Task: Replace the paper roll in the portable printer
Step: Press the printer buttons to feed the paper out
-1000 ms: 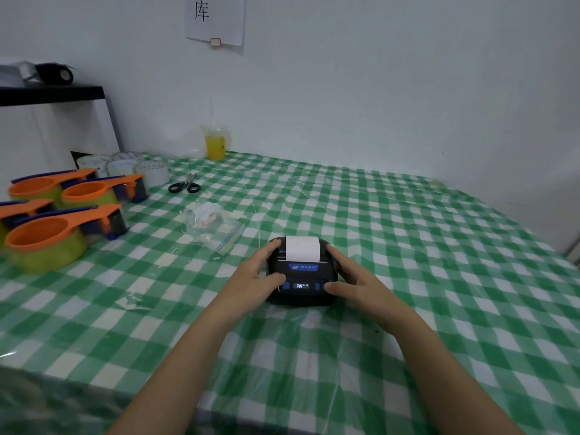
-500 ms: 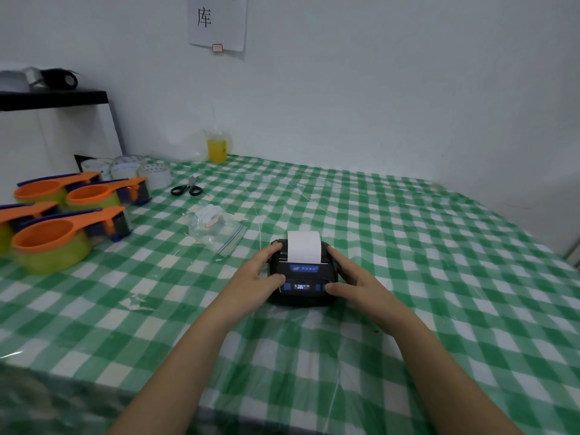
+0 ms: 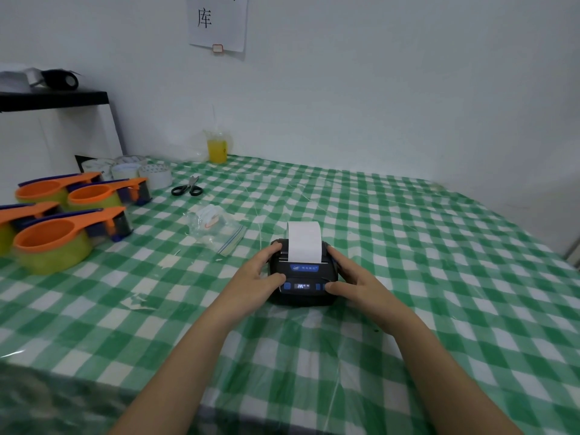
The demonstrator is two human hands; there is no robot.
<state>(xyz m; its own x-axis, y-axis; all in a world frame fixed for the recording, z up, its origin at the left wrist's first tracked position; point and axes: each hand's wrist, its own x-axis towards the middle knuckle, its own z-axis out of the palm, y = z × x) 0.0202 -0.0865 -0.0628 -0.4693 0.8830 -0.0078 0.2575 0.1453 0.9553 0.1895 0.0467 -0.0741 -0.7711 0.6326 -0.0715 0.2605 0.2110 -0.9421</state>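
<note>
both hands grip the portable printer [image 3: 303, 274] mid-counter.
left hand [image 3: 257, 276] and right hand [image 3: 354, 279] clamp its sides, thumbs on the front panel; a paper strip [image 3: 303, 241] stands upright from the top slot. zip bag [image 3: 216, 229] lies far-left.

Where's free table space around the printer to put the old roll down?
Bare cloth right of the right hand and printer, and along the near edge. Left is crowded: zip bag, scissors, tape dispensers.
</note>
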